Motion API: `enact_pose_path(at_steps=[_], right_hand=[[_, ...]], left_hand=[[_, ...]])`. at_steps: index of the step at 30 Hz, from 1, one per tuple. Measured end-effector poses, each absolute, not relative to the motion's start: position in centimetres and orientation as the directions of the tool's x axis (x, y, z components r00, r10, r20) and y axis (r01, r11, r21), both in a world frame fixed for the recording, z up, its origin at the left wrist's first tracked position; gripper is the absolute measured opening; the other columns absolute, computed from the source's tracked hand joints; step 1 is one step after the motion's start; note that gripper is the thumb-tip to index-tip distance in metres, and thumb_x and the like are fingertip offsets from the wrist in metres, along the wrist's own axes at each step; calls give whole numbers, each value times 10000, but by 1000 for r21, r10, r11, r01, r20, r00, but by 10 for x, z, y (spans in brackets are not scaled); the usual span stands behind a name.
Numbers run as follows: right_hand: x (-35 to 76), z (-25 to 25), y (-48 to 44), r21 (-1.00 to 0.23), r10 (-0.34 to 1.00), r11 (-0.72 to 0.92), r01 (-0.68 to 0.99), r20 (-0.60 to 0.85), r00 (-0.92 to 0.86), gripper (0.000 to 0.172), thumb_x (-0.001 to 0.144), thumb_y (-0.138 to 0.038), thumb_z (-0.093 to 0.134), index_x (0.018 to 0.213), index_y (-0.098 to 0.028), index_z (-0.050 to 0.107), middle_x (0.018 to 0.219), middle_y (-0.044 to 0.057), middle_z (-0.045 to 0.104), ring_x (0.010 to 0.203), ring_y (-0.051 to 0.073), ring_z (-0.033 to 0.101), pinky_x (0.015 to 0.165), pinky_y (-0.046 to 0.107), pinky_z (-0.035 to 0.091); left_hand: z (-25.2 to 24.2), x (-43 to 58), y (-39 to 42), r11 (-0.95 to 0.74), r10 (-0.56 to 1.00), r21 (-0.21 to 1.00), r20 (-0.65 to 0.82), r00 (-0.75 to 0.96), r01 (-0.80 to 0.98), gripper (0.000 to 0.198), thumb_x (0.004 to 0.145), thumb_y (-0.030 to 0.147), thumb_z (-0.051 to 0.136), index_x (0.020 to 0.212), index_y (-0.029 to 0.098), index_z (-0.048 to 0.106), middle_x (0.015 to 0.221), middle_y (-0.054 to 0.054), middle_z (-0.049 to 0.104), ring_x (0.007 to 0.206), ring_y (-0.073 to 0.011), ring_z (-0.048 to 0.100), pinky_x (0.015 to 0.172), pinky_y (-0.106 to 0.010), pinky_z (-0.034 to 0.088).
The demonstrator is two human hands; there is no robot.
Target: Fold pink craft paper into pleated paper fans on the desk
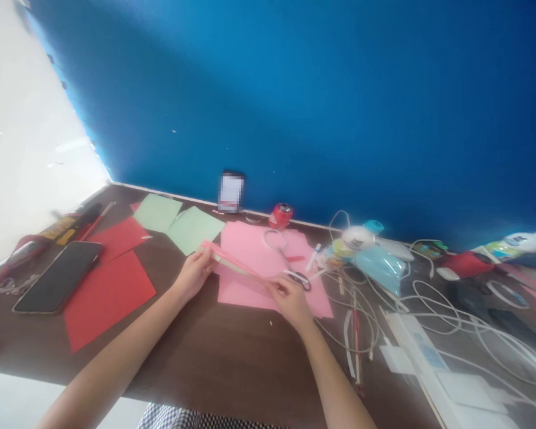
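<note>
A narrow pink paper strip (236, 262) is stretched between my hands, slanting down to the right above larger pink sheets (245, 296). My left hand (195, 273) pinches its upper left end. At the lower right end, the fingers of my right hand (291, 298) are closed on it. Scissors (300, 279) with dark handles lie on the pink sheets, just beyond my right hand. A roll of tape (274, 239) and a white marker (313, 257) rest farther back on the same sheets.
Green sheets (196, 227), red sheets (111, 298) and a dark phone (58, 277) lie to the left. A red sharpener-like object (280, 215) stands near the blue wall (268, 107). White cables (455, 322), a power strip (417, 351) and a bottle (355, 239) crowd the right.
</note>
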State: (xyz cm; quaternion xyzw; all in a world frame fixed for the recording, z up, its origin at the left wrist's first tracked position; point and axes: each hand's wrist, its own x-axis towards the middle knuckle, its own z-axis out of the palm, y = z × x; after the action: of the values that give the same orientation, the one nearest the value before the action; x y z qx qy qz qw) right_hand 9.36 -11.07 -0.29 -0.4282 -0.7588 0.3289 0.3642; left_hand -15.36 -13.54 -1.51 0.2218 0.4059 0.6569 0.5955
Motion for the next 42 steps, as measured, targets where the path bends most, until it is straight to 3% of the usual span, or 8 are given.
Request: enact_pose_path(at_steps=[4, 10, 19, 23, 26, 29, 37, 42], right_hand=[[91, -11, -113, -614, 774, 632, 472, 525, -354, 151, 825, -242, 529, 824, -245, 680, 736, 37, 650, 690, 172, 587, 680, 309, 468], [91, -20, -113, -428, 650, 743, 515, 644, -403, 194, 838, -177, 492, 926, -226, 659, 760, 60, 648, 730, 183, 601, 705, 323, 491], [69, -16, -132, -330, 529, 847, 416, 601, -600, 230, 843, -143, 479, 1004, -200, 633, 904, 101, 641, 846, 203, 607, 757, 331, 508], [62, -12, -137, -192, 423, 902, 386, 562, -710, 207, 848, -135, 483, 994, -174, 623, 921, 108, 651, 797, 204, 614, 694, 334, 519], [59, -13, -138, -118, 381, 917, 381, 541, -750, 216, 860, -129, 460, 1020, -160, 603, 903, 103, 651, 764, 201, 616, 656, 332, 531], [58, -16, -137, -128, 384, 917, 377, 538, -750, 224, 877, -177, 450, 1051, -193, 591, 912, 86, 646, 750, 196, 618, 656, 330, 543], [55, -18, -137, -186, 388, 920, 345, 561, -731, 242, 869, -144, 429, 1061, -168, 574, 929, 106, 641, 813, 203, 619, 709, 342, 545], [54, -16, -140, -268, 422, 907, 326, 558, -715, 176, 837, -217, 526, 994, -157, 580, 915, 102, 641, 811, 197, 613, 709, 331, 530]], left_hand=[[-13, -153, -136, 72, 963, 805, -210, -170, -589, 329, 706, 386, 696, 893, 121, 645, 935, -77, 657, 897, -160, 623, 908, -304, 468], [-8, -144, -144, 233, 963, 848, -270, -11, -476, 455, 712, 322, 707, 1080, 86, 581, 1083, -166, 634, 1005, -242, 608, 941, -363, 458], [-4, -128, -153, 130, 991, 920, -127, 32, -369, 388, 744, 352, 660, 1052, 128, 586, 1049, -109, 653, 983, -236, 611, 917, -407, 473], [3, -125, -157, 123, 991, 967, -132, -22, -222, 357, 729, 390, 655, 962, 128, 588, 1046, -113, 644, 997, -255, 597, 855, -407, 504], [1, -123, -158, 118, 991, 969, -129, -36, -217, 358, 776, 425, 584, 977, 131, 546, 1050, -114, 634, 984, -248, 600, 834, -412, 509], [-6, -122, -157, 98, 993, 971, -110, -41, -217, 405, 804, 429, 540, 1084, 143, 477, 1030, -105, 628, 958, -240, 609, 816, -419, 516], [-17, -122, -156, -127, 988, 991, 130, -87, 39, 365, 865, 324, 465, 1188, 174, 383, 1177, -137, 553, 1113, -234, 528, 866, -392, 477], [-7, -122, -160, -168, 975, 950, 200, -100, 263, 264, 860, 216, 418, 1119, 174, 453, 1056, -97, 633, 942, -186, 602, 814, -334, 471]])
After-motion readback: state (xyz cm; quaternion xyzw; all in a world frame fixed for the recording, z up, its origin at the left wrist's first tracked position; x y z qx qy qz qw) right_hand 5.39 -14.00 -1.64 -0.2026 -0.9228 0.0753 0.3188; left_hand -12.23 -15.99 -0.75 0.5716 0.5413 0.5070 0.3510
